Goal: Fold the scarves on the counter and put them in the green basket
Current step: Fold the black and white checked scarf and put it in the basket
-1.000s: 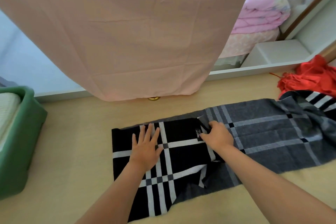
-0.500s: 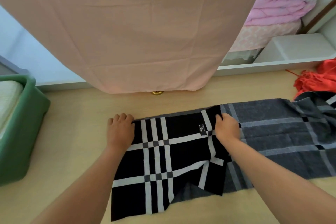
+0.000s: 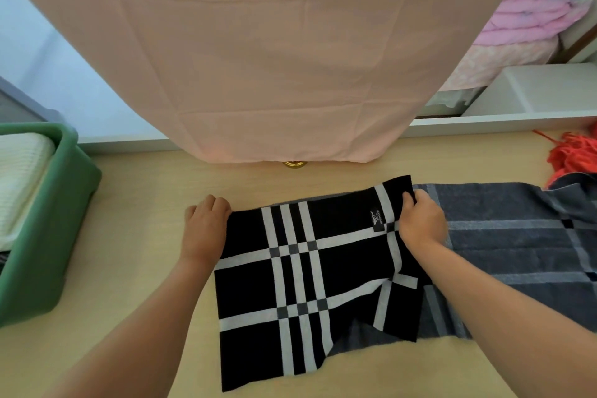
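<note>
The scarf point(image 3: 300, 268) lay across the middle of the bench point(image 3: 145, 268), its black end folded over the grey — the left hand point(image 3: 205, 226) gripping the fold's far corner, the right hand point(image 3: 421, 223) pinching the flap's edge in its fingers. The green basket point(image 3: 58, 203) sat at the left edge.

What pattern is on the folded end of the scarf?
The scarf end is black with crossing white stripes, grey where they meet; head view.

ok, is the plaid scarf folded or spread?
Partly folded: the scarf has its black end doubled over its grey length, which lies spread to the right.
</note>
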The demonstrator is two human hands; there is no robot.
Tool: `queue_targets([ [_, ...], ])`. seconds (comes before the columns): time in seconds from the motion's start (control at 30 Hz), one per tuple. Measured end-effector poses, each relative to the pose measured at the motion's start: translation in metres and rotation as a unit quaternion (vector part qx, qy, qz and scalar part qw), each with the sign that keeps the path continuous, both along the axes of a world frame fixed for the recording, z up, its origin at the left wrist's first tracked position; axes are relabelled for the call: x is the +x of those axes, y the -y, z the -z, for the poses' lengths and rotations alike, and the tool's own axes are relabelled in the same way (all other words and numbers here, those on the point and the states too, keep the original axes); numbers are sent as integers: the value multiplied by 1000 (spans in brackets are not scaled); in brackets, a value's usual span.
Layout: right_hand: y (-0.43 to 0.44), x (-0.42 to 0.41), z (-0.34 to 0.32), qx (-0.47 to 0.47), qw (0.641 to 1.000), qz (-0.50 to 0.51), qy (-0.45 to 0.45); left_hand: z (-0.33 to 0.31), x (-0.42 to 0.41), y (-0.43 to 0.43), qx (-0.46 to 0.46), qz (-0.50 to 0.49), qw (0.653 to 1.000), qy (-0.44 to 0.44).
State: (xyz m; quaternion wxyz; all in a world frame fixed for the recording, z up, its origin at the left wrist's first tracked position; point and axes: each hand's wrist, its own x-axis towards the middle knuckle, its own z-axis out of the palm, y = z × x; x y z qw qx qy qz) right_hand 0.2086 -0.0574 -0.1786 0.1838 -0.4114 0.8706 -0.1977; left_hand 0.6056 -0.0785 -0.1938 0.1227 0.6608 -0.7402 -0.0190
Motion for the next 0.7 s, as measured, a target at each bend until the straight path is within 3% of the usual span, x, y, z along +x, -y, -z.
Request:
queue_targets([
  [0.07,5,0,1,21,1000,-3,-14,2,2,3,5,-35,999,-33],
  [0.3,13,-2,2,82,995,-32,-52,15,1,12,48,-64,997,-16],
  [0.43,7,0,-7,66,993,-75,-56,8,-7,6,5,-82,996,35],
  [0.57,-32,10,-12,-65,961,-231,-134,-11,-49,-31,-32,-18,999,-16],
  [0.7,-92,18,-12,-32,900,-435,-12,-11,-89,-87,12,68,996,-47],
])
